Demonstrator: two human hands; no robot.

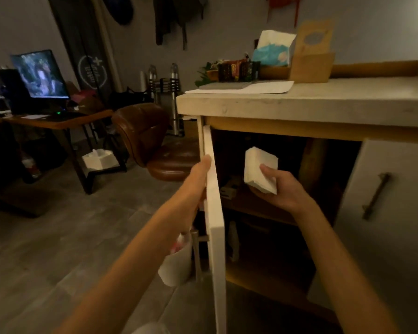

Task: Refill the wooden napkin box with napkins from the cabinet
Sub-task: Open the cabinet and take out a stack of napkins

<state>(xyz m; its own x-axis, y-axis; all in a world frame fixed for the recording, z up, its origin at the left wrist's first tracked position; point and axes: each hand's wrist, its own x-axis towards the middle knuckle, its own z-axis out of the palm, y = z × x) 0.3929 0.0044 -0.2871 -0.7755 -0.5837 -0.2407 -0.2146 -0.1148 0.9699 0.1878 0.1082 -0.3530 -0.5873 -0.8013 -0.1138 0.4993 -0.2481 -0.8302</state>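
A white cabinet door (215,213) stands open edge-on toward me, and my left hand (198,177) grips its upper edge. In front of the dark cabinet opening, my right hand (280,189) holds a stack of white napkins (260,168), thumb on the front. Up on the pale countertop (323,100) stands the wooden napkin box (311,61), upright against the wall, with a tall back panel. I cannot see inside the box from below.
A blue-and-white napkin pack (273,51) and snack packets (234,69) sit left of the box, papers (246,88) in front. A closed white door with a metal handle (375,196) is at right. A brown leather chair (155,143) and desk with monitor (40,75) stand left.
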